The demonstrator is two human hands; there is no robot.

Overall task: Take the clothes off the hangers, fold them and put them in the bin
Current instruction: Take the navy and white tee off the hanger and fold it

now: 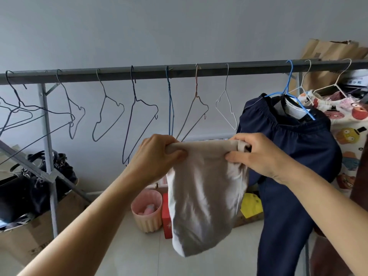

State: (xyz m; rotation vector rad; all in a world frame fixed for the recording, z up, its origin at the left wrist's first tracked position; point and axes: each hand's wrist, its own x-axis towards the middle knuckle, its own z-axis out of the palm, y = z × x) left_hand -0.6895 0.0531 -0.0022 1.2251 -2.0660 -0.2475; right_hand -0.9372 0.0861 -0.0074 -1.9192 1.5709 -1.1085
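Grey wall (179,26), pale tiled floor (139,255)

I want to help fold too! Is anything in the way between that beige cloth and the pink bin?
Nothing visible. Both hands, left hand and right hand, hold the beige cloth in open air, and the pink bin stands below it, with things already inside.

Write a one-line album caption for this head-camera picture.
Both hands, left hand and right hand, grip a beige cloth garment below the grey metal rail, navy trousers still hung.
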